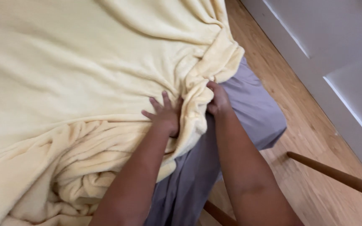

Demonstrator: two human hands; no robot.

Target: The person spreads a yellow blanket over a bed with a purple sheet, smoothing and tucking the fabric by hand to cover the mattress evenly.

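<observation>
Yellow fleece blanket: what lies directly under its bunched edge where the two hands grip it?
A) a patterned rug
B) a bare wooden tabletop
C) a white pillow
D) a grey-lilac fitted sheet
D: both the left hand and right hand clutch the yellow fleece blanket, and the grey-lilac fitted sheet shows just beneath that edge.

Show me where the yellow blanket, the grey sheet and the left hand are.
yellow blanket (63,62), head view, flat spread middle.
grey sheet (252,104), head view, corner below the blanket.
left hand (164,115), head view, back of the hand.
</observation>
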